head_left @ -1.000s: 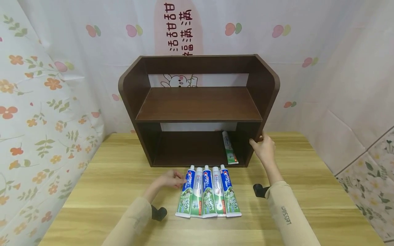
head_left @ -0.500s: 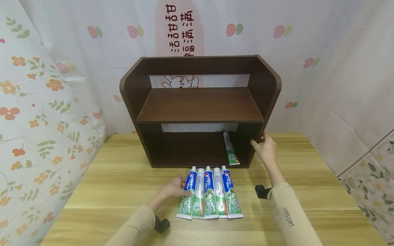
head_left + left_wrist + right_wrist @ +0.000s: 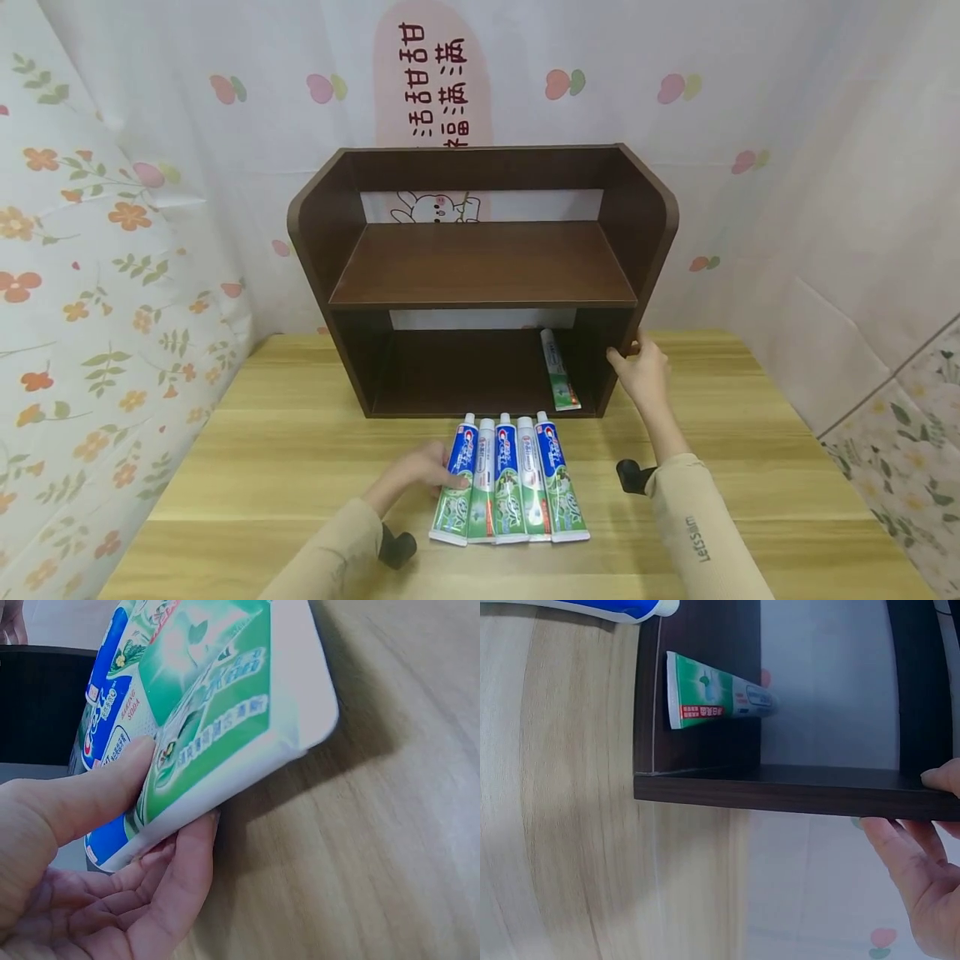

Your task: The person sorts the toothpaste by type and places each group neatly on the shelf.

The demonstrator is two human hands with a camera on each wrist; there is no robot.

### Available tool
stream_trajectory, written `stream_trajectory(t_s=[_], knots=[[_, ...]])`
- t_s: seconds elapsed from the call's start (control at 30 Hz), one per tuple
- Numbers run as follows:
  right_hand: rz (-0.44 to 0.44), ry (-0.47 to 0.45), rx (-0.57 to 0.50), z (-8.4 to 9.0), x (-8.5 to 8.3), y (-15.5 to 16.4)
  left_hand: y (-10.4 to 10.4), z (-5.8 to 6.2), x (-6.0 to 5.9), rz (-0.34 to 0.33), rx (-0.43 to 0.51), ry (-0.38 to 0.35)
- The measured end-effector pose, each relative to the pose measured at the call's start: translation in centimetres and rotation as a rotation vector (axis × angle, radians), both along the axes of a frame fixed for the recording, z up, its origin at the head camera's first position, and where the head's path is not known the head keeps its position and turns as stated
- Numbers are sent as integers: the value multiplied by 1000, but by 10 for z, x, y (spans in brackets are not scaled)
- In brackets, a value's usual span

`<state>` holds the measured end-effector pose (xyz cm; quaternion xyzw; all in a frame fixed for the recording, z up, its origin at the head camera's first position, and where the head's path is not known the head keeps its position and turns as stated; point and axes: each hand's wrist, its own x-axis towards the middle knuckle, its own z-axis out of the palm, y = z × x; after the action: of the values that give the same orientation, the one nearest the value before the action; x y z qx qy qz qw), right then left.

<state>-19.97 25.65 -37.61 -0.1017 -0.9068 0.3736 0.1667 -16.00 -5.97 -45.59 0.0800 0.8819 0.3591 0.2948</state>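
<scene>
The left hand (image 3: 420, 471) pinches the leftmost tube (image 3: 455, 483) of a row of five toothpaste tubes lying side by side on the worktop (image 3: 262, 467), just in front of the shelf (image 3: 483, 267). In the left wrist view the thumb lies on the printed face of this tube (image 3: 217, 712) and the fingers (image 3: 180, 877) curl under its edge, so that edge is lifted off the wood; the grip is clamped on the tube. The other four tubes (image 3: 525, 483) lie flat, caps toward the shelf, crimped ends toward the person.

The right hand (image 3: 637, 371) holds the shelf's right side panel near its front edge, thumb on the inner face and fingers round the outer face; the right wrist view shows the panel (image 3: 780, 791) between thumb and fingers (image 3: 900, 855), so this grip is closed on the shelf.

The shelf is dark brown with an upper board and a lower compartment. In the lower compartment a sixth tube (image 3: 558, 382) lies against the right wall, cap toward the back; it shows green and white in the right wrist view (image 3: 716, 694).

Behind the shelf hangs a pale sheet (image 3: 750, 100) with pink shapes and a rabbit drawing; a flowered cloth (image 3: 90, 250) covers the left wall
</scene>
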Motion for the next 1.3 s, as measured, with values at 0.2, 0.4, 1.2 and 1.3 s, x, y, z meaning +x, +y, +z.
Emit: stream_trajectory(t_s=[0.2,0.4,1.2,1.3], knots=[[-14,1,-4,0,0,0,0,0,2,15,-19,12],[2,-15,3,-1,0,0,-5,-5,4,28,35,8],[-7,8,3,0,0,1,8,24,4,-32,176,16],[-6,5,8,1,0,2,10,29,2,-37,178,18]])
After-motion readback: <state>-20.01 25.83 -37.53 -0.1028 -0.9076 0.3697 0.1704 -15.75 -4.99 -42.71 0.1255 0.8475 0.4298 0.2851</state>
